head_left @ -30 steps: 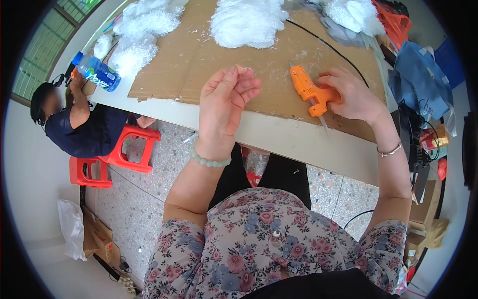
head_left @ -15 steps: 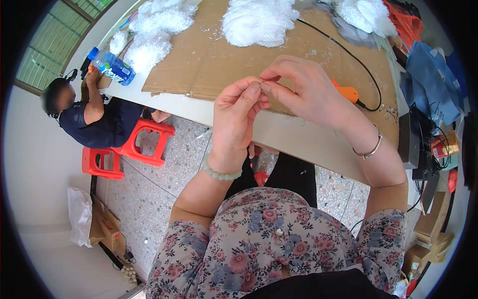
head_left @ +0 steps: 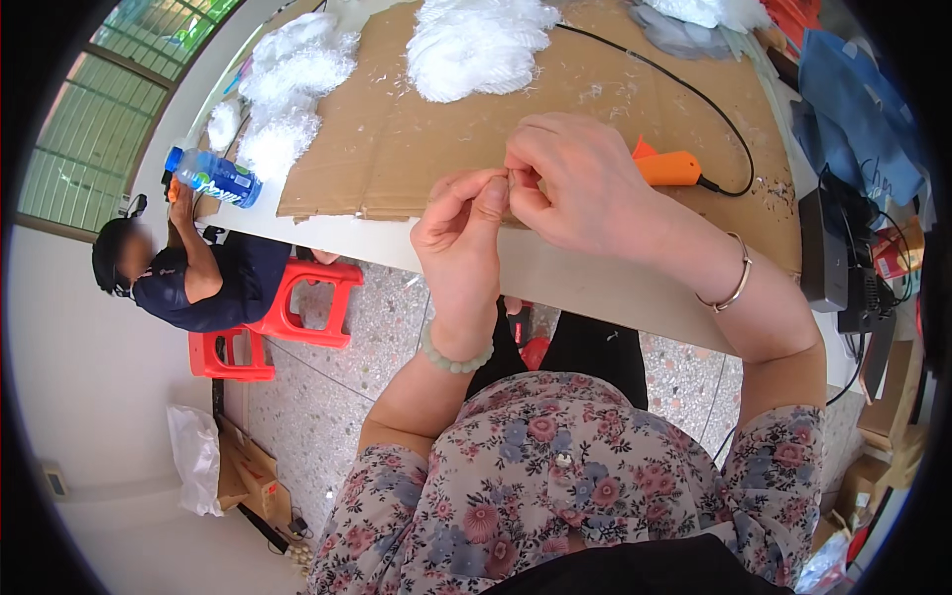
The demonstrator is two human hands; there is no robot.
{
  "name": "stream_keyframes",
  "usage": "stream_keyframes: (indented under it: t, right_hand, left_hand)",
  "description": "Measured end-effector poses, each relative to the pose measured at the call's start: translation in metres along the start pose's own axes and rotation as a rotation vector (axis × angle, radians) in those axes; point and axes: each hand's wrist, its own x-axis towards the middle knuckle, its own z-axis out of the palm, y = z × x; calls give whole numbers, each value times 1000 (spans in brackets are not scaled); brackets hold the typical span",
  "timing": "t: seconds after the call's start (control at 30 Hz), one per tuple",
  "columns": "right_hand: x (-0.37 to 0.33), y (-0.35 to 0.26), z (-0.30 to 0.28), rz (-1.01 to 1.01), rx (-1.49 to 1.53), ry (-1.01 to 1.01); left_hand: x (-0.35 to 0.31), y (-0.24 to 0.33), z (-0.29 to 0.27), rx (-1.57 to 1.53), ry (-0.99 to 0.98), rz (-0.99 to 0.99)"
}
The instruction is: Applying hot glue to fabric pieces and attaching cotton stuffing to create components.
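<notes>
Above the table's front edge, my left hand [head_left: 464,238] and my right hand [head_left: 575,183] meet at the fingertips. Thumb and forefinger of each are pinched together; whatever lies between them is too small to make out. A flat sheet of brown cardboard [head_left: 367,149] covers much of the table beyond them. Behind my right hand lies an orange-handled tool [head_left: 669,169] with a black cord, its front end hidden by the hand. Farther back on the cardboard sits a fluffy bundle of white strands [head_left: 476,50].
More white strands [head_left: 297,69] and a blue-capped bottle [head_left: 213,178] are at the left. A co-worker [head_left: 188,268] sits there on red stools [head_left: 312,302]. On the right are a blue bag [head_left: 853,119] and a black box [head_left: 821,248]. Scraps dot the cardboard.
The view has shifted, so the table things appear farther left and the stools lower. My hands stay pinched together at the fingertips, with the right fingers curled in more.
</notes>
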Motion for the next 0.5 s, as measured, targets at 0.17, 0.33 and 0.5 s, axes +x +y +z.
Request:
stream_keyframes:
  t: [0.17,0.33,0.5]
  right_hand:
    - [-2,3,4,28,20,26]
    - [0,5,6,24,42,67]
    - [2,6,8,53,40,48]
  left_hand:
    - [-1,-5,6,68,17,104]
    - [-1,-12,4,179,22,227]
    - [2,-18,1,244,34,330]
